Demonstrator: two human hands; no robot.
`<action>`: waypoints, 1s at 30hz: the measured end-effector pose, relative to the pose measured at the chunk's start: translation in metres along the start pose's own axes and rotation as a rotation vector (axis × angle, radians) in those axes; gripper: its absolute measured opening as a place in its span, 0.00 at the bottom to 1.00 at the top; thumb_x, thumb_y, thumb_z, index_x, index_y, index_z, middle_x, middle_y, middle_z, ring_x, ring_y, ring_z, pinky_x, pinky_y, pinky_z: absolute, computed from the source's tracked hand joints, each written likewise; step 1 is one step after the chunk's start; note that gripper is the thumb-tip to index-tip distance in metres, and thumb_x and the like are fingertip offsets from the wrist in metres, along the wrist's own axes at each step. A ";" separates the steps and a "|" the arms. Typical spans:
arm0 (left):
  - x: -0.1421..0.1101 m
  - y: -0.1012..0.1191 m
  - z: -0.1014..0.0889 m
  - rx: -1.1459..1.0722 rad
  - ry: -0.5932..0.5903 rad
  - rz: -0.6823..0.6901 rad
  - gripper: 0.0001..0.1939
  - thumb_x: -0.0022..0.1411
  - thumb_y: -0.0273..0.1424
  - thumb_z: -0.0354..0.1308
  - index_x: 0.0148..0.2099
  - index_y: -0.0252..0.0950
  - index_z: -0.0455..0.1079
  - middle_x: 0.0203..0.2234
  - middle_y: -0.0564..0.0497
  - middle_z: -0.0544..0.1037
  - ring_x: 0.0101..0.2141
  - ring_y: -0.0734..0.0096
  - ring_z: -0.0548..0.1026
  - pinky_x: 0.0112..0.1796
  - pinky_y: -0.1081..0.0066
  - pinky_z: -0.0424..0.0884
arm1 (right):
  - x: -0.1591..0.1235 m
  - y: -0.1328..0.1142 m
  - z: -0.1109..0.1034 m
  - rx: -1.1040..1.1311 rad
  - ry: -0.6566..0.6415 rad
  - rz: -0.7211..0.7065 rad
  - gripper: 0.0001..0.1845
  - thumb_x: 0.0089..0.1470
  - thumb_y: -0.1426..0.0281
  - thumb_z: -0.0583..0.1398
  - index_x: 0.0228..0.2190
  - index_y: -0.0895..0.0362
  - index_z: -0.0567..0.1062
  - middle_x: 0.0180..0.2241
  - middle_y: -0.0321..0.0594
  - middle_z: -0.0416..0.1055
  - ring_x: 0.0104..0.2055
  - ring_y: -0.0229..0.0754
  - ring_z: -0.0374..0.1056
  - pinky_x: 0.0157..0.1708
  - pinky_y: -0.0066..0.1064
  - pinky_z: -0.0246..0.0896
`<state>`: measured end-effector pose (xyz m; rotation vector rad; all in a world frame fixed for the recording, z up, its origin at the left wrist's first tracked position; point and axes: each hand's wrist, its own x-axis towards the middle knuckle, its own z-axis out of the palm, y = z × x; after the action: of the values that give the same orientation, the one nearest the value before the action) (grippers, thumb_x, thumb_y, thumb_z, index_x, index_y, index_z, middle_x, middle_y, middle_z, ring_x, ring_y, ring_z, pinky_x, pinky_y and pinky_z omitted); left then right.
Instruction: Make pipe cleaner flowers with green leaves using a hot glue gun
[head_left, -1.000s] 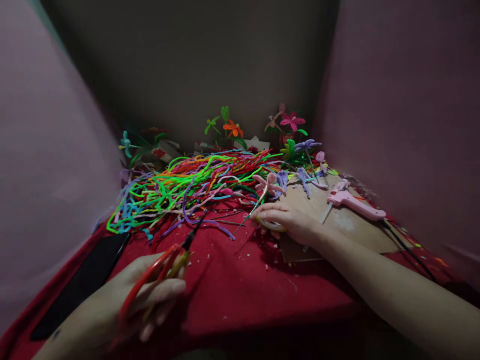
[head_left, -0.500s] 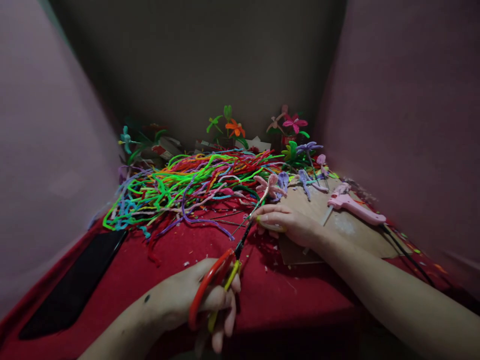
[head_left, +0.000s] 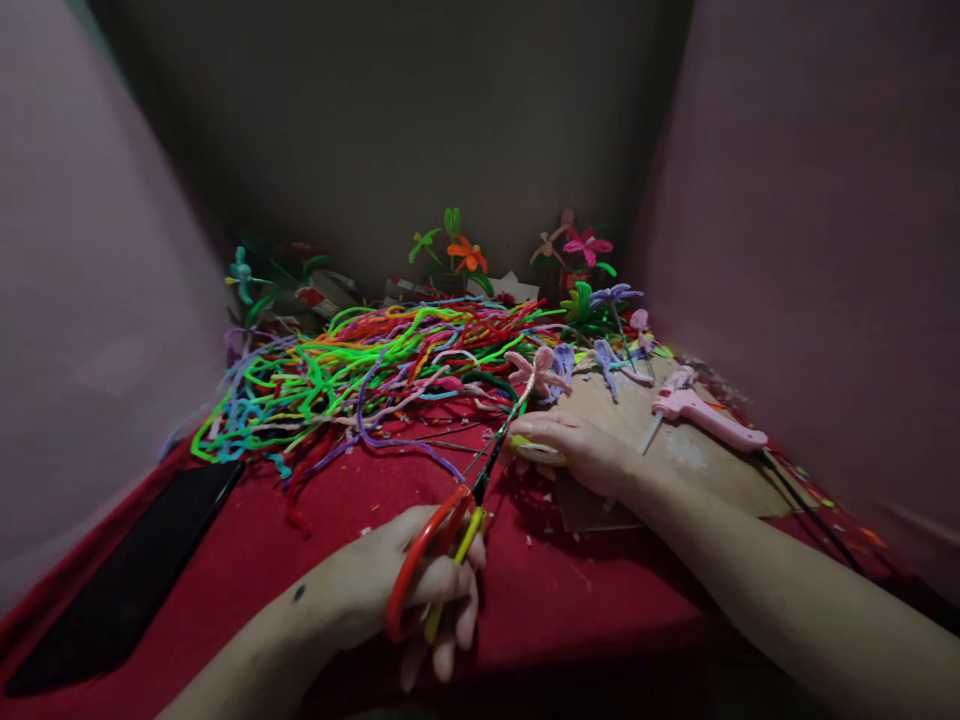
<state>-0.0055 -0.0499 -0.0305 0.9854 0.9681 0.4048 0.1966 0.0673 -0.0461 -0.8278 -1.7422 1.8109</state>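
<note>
Scissors with red and yellow handles point(head_left: 417, 575) are in my left hand point(head_left: 375, 585), its fingers through the loops. Their dark blades point up toward my right fingertips, and I cannot tell whether they touch anything. My right hand point(head_left: 577, 450) is closed around what looks like a yellow-rimmed roll of tape point(head_left: 541, 453). At its fingertips is the thin stem of a pink pipe-cleaner flower point(head_left: 538, 372); a green strip lies along the stem near the blades. My fingers partly hide the stem and roll.
A heap of colourful pipe cleaners point(head_left: 360, 365) lies on the red cloth point(head_left: 570, 600). At right, a pink glue gun point(head_left: 705, 412) rests on cardboard point(head_left: 675, 480). A black flat object point(head_left: 127, 580) lies at left. Finished flowers point(head_left: 469, 255) stand behind.
My left hand and the scissors have shifted slightly up and right, closer to my right hand. My right hand has turned a little, showing more of the roll's face.
</note>
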 end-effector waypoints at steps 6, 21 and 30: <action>0.001 0.003 0.002 0.048 0.032 -0.019 0.08 0.58 0.32 0.54 0.38 0.37 0.58 0.21 0.53 0.75 0.17 0.74 0.74 0.12 0.82 0.62 | -0.003 -0.010 0.005 -0.033 0.023 0.006 0.13 0.47 0.62 0.57 0.23 0.60 0.74 0.21 0.38 0.66 0.20 0.32 0.58 0.19 0.25 0.51; -0.005 0.008 -0.003 0.235 0.062 -0.030 0.13 0.60 0.40 0.54 0.37 0.38 0.55 0.21 0.56 0.73 0.15 0.79 0.70 0.12 0.84 0.61 | -0.001 -0.007 0.008 0.018 0.113 -0.007 0.09 0.40 0.66 0.58 0.19 0.59 0.74 0.20 0.39 0.68 0.22 0.36 0.63 0.23 0.28 0.58; -0.046 0.016 -0.005 0.346 0.172 -0.037 0.12 0.58 0.42 0.54 0.34 0.38 0.63 0.23 0.54 0.73 0.22 0.75 0.70 0.21 0.79 0.64 | 0.000 0.002 0.003 0.087 0.092 -0.030 0.13 0.43 0.66 0.58 0.27 0.58 0.80 0.24 0.39 0.71 0.23 0.35 0.65 0.23 0.27 0.58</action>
<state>-0.0326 -0.0698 0.0051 1.2578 1.2374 0.2990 0.1939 0.0651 -0.0482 -0.8310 -1.5983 1.7870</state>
